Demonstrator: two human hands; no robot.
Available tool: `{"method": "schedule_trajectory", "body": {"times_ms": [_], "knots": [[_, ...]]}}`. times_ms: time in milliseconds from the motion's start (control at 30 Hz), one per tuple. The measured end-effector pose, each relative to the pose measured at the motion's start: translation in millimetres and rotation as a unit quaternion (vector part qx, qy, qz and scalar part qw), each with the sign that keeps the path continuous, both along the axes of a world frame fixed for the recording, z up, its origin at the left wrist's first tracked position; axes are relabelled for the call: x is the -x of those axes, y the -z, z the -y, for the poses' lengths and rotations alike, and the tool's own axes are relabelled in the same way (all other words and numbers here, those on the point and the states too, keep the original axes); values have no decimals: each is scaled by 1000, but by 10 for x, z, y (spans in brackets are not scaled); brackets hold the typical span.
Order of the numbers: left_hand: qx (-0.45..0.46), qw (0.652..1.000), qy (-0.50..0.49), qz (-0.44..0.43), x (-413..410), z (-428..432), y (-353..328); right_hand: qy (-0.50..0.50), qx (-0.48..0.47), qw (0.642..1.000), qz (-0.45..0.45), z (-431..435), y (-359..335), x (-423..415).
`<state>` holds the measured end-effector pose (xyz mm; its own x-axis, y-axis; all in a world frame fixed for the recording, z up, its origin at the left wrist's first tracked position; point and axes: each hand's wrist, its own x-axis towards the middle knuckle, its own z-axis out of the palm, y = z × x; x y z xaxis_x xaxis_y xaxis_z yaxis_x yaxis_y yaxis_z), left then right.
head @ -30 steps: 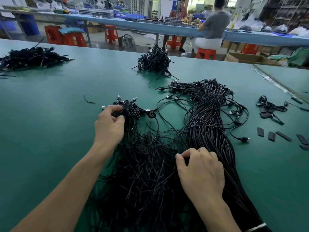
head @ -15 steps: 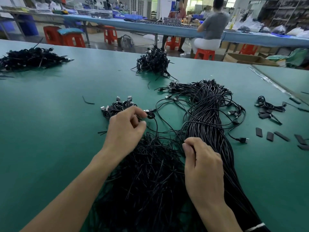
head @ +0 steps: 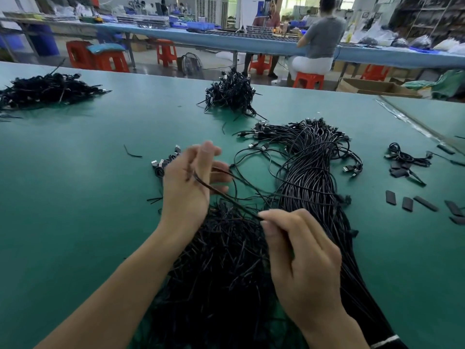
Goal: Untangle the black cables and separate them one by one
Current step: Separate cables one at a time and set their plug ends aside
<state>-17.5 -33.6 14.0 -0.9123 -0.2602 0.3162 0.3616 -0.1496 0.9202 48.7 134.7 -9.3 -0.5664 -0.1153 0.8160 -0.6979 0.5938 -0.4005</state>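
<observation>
Black cable (head: 226, 195) has been raised off the tangle (head: 221, 268), gripped by left hand (head: 191, 187), pinched by right hand (head: 302, 260): separation begun.

**Tally of what is in view**

Hands: two, the left hand (head: 186, 187) and the right hand (head: 302, 260). Single cable (head: 226, 197) lifted clear: one. Large black cable heaps: four, namely the far-left pile (head: 47, 88), far-centre pile (head: 231, 93), long bundle (head: 312, 177) and tangled heap (head: 221, 260). Small coil (head: 405, 157): one. Flat black strips (head: 390, 197): at least five. Orange stools (head: 308, 80): six. People in the background (head: 319, 39): two.
</observation>
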Motion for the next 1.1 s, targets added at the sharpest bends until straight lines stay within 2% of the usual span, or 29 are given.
{"method": "schedule_trajectory", "body": {"times_ms": [100,200,267,433,500,567,633,667,767,867,1000,1100], "knots": [[-89,993,-79,-12,-9,46,-80,92,36,995,3,-29,-5,16],[-182,975,-126,5,5,172,-172,181,71,980,52,-89,-37,37],[-178,970,-163,-1,2,195,-217,223,58,967,105,-95,-33,42],[-101,953,-282,-44,-47,185,-276,293,23,935,196,-182,-19,76],[-31,951,-295,-82,-43,192,-263,308,-30,916,254,-259,-4,89],[82,943,-293,-137,-46,159,-217,312,-125,890,308,-269,-7,61],[187,933,-253,-176,-89,69,-181,316,-185,871,326,-204,-2,23],[245,923,-226,-192,-119,18,-156,312,-184,876,318,-164,2,9],[415,870,-147,-221,-179,-108,-31,272,-121,916,269,-33,-13,-27],[506,833,-76,-209,-201,-179,62,232,11,951,206,6,-44,-37],[617,771,-64,-144,-206,-167,104,237,138,956,108,-64,-64,-20],[673,734,-45,-83,-201,-126,134,255,120,955,95,-92,-53,-9]]}}
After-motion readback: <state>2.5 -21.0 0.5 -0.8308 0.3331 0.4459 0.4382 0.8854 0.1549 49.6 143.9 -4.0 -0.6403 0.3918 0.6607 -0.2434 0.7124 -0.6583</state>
